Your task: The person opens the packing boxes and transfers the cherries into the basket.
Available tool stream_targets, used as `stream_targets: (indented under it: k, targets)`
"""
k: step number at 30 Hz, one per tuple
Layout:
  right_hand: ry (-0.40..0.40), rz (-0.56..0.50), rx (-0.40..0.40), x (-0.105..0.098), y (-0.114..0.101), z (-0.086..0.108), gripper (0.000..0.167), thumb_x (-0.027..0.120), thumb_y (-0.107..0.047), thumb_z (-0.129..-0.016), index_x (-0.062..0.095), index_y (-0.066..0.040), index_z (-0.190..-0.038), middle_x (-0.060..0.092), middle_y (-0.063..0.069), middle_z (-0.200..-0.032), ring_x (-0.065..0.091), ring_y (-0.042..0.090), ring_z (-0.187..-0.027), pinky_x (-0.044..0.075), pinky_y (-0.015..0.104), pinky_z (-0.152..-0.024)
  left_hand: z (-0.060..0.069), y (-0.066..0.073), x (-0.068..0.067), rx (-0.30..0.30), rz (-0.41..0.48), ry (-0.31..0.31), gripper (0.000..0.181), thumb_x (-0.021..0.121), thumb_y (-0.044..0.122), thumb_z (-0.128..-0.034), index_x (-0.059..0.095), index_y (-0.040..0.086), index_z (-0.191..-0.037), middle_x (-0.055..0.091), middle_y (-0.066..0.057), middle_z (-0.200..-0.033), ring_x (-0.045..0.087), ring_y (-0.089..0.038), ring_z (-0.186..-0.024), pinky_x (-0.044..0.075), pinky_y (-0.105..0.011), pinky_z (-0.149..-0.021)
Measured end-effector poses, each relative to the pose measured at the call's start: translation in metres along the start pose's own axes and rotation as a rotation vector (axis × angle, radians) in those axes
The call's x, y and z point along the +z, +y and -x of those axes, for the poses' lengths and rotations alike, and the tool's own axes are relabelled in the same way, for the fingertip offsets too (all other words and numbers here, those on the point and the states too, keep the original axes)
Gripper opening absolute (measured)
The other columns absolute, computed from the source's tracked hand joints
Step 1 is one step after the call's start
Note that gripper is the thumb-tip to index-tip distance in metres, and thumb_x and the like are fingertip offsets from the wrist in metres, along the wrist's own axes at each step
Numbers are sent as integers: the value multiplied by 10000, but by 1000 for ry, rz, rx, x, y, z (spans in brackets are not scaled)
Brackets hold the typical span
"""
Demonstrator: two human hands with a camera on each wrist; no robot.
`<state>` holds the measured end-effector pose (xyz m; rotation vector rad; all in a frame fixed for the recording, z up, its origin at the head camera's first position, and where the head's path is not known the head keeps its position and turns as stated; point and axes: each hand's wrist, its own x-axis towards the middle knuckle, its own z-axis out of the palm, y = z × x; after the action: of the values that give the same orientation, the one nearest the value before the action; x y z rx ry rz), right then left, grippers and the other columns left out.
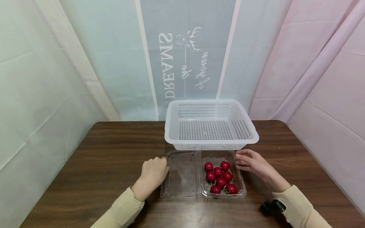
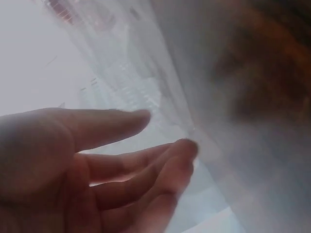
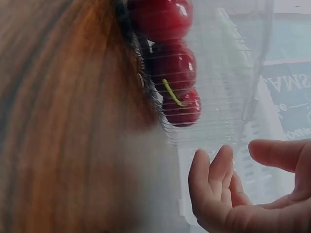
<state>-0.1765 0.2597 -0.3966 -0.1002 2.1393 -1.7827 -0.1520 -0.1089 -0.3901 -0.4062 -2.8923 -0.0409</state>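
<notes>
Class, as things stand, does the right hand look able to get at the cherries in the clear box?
Probably yes: the right hand is beside the box, whose lid lies open leftward, so nothing seems to cover the cherries from above.

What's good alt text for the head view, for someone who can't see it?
An open clear plastic clamshell, its right half holding eight red cherries, lies on a dark wooden table between a person's left-hand grip and right-hand grip, with a white perforated plastic basket behind it.

Dark wooden table (image 1: 102, 158), pale fabric walls (image 1: 54, 85), white lettering (image 1: 168, 66)
</notes>
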Motion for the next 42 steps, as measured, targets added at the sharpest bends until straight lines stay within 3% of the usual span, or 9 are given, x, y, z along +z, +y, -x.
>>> stream_targets:
  k: [6,14,23,27,32,42]
  targets:
    - [139,95,13,0,-11,5,462,505,-215,-982,367,129,-1258,569,49,-1025,611,63,-860,545,283,-778,-8,4,-7,42,90,157,162,713,222,-825,624,92,-789,594,-52,-662,606,-236,-589,448,-367,-427]
    - [229,308,-42,2,-22,13,380,525,-243,-974,506,77,-1178,625,166,-1030,628,96,-846,552,299,-722,-17,23,-20,117,192,226,113,683,178,-848,683,80,-906,617,-56,-783,601,-216,-711,499,-343,-515]
    - [239,360,-95,11,-37,16,348,531,-213,-972,554,90,-1140,653,182,-985,642,87,-810,556,285,-696,-22,40,-28,194,249,191,73,660,176,-852,676,109,-827,616,-22,-771,587,-177,-702,486,-306,-529]
    - [216,386,-115,13,-45,15,338,535,-225,-970,571,71,-1128,658,186,-982,648,102,-817,555,282,-695,-24,47,-31,231,256,192,49,667,154,-832,682,113,-812,612,-5,-766,605,-167,-715,497,-307,-546]
    - [173,433,-148,15,-54,15,307,558,-221,-957,590,47,-1103,664,167,-959,647,125,-814,555,304,-684,-27,55,-36,264,245,149,55,652,146,-828,669,118,-784,605,7,-737,619,-178,-726,504,-331,-581]
    - [116,496,-174,24,-66,8,281,583,-256,-942,616,-4,-1063,654,119,-881,618,135,-745,539,300,-631,-30,63,-40,270,204,50,119,656,170,-825,649,128,-714,583,4,-714,576,-182,-670,474,-312,-534]
